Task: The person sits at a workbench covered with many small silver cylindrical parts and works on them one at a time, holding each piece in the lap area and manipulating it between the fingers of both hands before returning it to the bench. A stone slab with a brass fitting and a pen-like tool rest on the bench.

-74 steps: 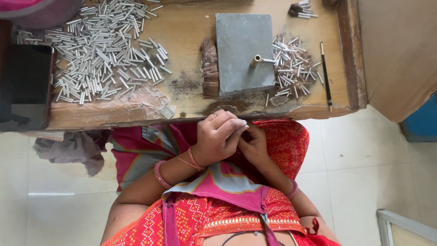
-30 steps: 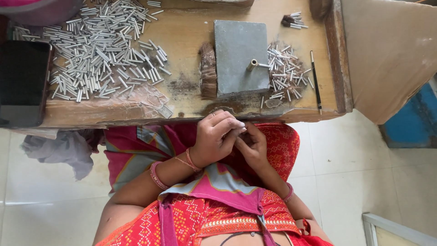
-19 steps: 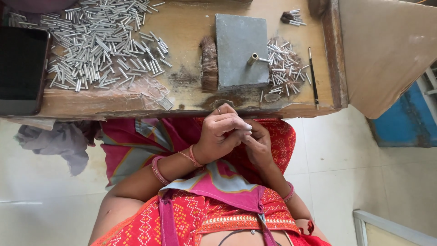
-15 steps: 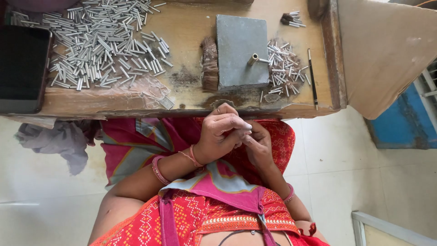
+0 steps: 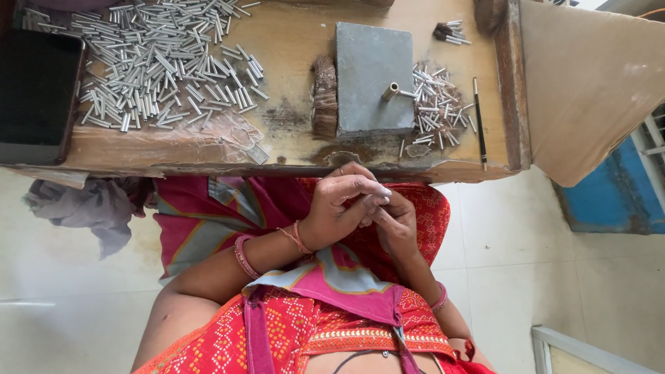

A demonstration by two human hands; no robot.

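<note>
Just below the block (image 5: pixel 374 66), over my lap, my left hand (image 5: pixel 339 208) pinches a small piece (image 5: pixel 383 193), mostly hidden. My right hand (image 5: pixel 396 223) folds against it; I cannot tell its grip. Better to keep both hands steady together.

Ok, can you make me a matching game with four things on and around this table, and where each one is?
Things:
1. big pile of metal tubes
2. grey block
3. thin black stick
4. grey cloth

Places:
A. near the right edge of the table
B. below the table's left end
C. on the left half of the table
D. in the middle of the table

Pairs: 1-C, 2-D, 3-A, 4-B
</note>
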